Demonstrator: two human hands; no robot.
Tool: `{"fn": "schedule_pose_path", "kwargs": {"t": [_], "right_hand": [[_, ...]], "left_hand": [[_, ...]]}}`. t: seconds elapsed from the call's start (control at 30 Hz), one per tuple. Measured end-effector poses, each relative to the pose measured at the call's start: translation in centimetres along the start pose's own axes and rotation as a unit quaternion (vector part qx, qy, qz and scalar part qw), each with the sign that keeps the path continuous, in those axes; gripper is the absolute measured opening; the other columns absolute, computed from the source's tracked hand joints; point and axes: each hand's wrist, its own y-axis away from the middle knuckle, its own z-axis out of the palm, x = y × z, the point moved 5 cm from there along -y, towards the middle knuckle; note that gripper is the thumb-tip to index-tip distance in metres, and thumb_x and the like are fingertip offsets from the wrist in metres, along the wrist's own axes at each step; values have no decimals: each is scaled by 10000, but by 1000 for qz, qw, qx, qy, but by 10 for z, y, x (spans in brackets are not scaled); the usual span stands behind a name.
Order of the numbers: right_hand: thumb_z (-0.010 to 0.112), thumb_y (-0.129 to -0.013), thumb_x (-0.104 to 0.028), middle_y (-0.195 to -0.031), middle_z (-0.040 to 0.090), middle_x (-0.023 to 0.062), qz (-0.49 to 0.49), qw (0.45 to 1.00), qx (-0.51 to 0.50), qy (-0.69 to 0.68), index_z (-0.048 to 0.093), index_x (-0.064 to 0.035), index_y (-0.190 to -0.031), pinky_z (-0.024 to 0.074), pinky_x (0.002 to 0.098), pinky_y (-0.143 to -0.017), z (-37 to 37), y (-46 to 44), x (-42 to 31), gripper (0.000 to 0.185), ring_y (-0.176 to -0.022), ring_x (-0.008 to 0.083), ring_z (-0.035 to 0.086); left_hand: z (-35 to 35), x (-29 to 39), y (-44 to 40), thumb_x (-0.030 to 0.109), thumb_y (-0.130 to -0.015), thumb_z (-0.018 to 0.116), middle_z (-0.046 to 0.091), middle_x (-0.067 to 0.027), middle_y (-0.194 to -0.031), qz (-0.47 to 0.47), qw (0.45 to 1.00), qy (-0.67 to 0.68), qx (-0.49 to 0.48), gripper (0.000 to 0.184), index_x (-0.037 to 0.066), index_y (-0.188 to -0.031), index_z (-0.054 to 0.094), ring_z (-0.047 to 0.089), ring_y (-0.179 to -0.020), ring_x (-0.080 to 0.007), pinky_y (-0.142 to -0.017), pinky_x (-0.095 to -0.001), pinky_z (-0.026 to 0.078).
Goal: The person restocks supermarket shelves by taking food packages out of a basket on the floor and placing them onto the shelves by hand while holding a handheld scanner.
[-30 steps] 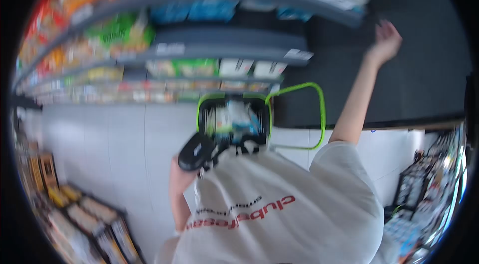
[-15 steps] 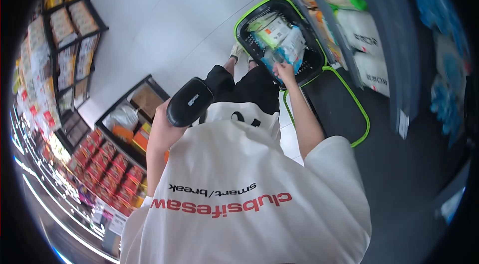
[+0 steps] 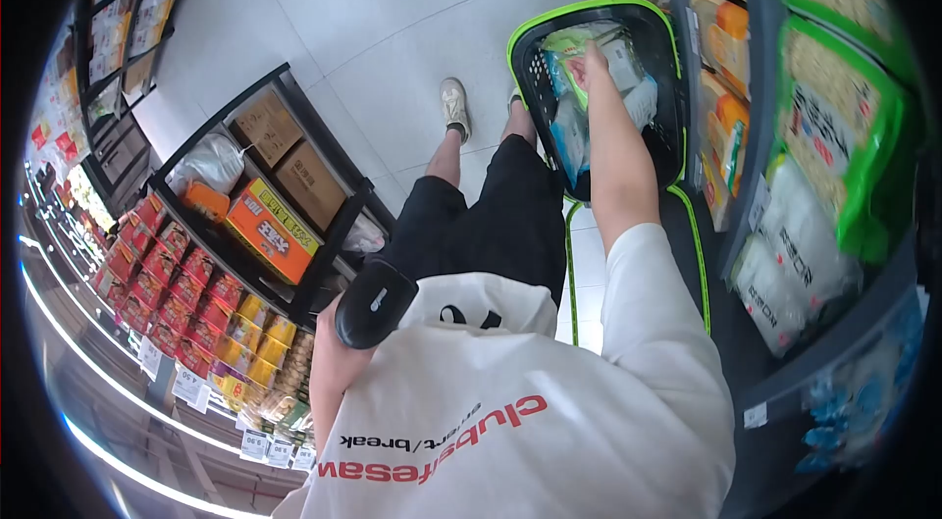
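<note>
My left hand (image 3: 337, 352) is wrapped around a black, rounded handheld device (image 3: 376, 303) with a small white logo, held low at my left side in front of the shirt. My right arm reaches forward into a black shopping basket (image 3: 668, 141) with a lime-green rim. Inside it, my right hand (image 3: 590, 71) is closed at a green plastic packet (image 3: 573, 48); the fingertips are partly hidden. Around the hand lie a clear-and-white packet (image 3: 622, 58) and a blue-and-white packet (image 3: 569, 131). The basket's long green-edged handle (image 3: 703, 264) extends back beside my right leg.
Shelves with large bagged goods (image 3: 834, 97) stand close along the basket's right side. To the left is a low black rack with cardboard boxes (image 3: 311, 181) and an orange carton (image 3: 272, 230). Red packs (image 3: 162, 274) line a display behind it. Pale floor tiles (image 3: 363, 9) lie ahead.
My right hand has moved forward within the basket, from the nearer packets to the green one. The view has shifted, bringing the right shelf closer. My left hand still holds the black device.
</note>
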Motion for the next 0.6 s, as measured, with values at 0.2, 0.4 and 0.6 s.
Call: {"fn": "schedule_pose_path", "kwargs": {"t": [0.2, 0.4, 0.6], "right_hand": [[537, -908, -556, -886, 701, 113, 77, 997, 14, -21, 608, -17, -997, 462, 195, -476, 27, -59, -11, 551, -619, 137, 629], [494, -897, -205, -856, 688, 88, -48, 994, 98, 19, 630, -3, -1030, 546, 270, -545, 9, -70, 5, 278, -632, 183, 638], [535, -811, -161, -792, 664, 101, -325, 935, 74, 119, 673, 28, -910, 491, 330, -619, -58, 71, 2, 254, -765, 281, 645]], "left_hand": [[6, -9, -19, 25, -691, 682, 688, -182, -917, -59, 998, 12, 0, 359, -39, -1041, 640, 678, -850, -296, -804, -337, 505], [-3, -1, -20, 20, -687, 688, 686, -178, -905, -63, 998, 24, 17, 350, -34, -1030, 645, 677, -840, -275, -798, -329, 503], [-32, 15, -19, 21, -682, 707, 692, -162, -930, 41, 997, 60, 14, 380, -32, -1053, 642, 673, -855, -245, -818, -326, 501]]}}
